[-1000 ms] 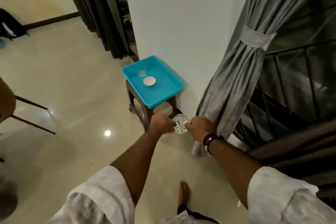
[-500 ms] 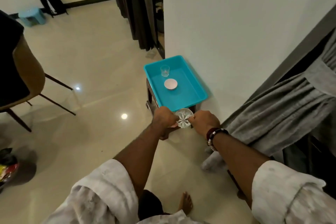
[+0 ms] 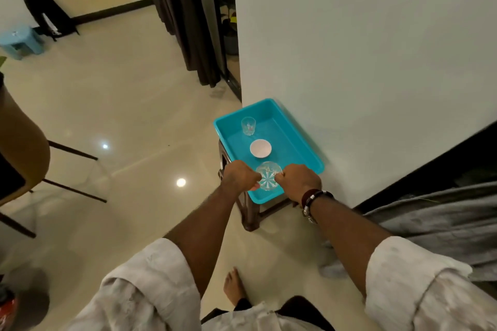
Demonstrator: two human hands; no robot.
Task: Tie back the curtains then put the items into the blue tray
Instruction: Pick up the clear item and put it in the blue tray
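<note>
Standing against the white wall (image 3: 363, 62), the blue tray (image 3: 295, 148) rests on a dark stool (image 3: 248, 212), its right rim close to the wall and its left rim facing open floor (image 3: 121, 115). Open floor extends left and far; a chair (image 3: 24, 148) stands well apart at the left, and a grey curtain (image 3: 435, 217) lies low at the right, near the right forearm. A dark curtain (image 3: 193, 21) hangs at the far side beside the wall corner.

Inside the tray, a glass (image 3: 248, 125) stands at the far end and a white bowl (image 3: 260, 148) sits mid-tray — both apart from the hands. The cut-glass dish (image 3: 268, 176) is at the near end, over the tray floor; whether it touches the floor cannot be told.

The left hand (image 3: 239, 177) and right hand (image 3: 300, 181) flank the dish. Each is curled with fingers pressed together, pinching the dish rim — left hand on the left edge, right hand on the right edge.
</note>
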